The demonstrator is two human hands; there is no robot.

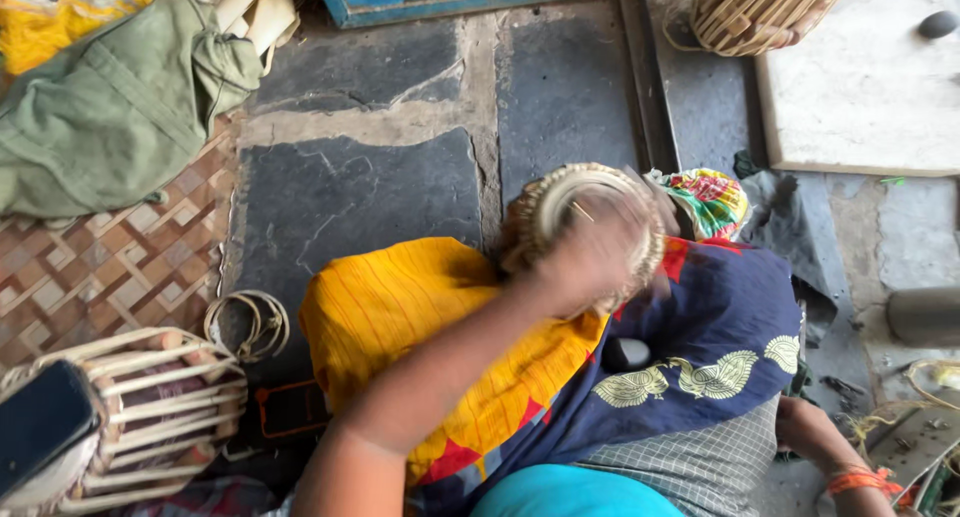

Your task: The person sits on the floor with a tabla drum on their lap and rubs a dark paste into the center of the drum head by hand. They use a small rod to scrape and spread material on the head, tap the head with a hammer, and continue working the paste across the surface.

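Woven cane defines the scene, read from left to right. At lower left stands a finished open-slat basket (150, 417) with a dark flat object, perhaps a phone (40, 427), resting on its rim; just beside it lies a small coil of split cane (248, 322) on the slate floor (360, 192). A green cloth bag (110, 107) lies at upper left on a checked mat (100, 277). At centre, the left hand (585, 257), motion-blurred, is closed around the rim of a small round basket (590, 202) propped on the person's lap, over yellow and blue patterned cloth (400, 307); a thin strand shows inside the ring. Judged from this grip, good work here calls for holding the rim steady against the knee, keeping the strand taut, and seating each wrap tight beside its neighbour. The right hand (800, 427) rests low near the floor at lower right; whether it is open or holds anything cannot be told. Further right lie a pale stone slab (860, 97), another cane basket (760, 12) at top, and loose fibres (920, 397).
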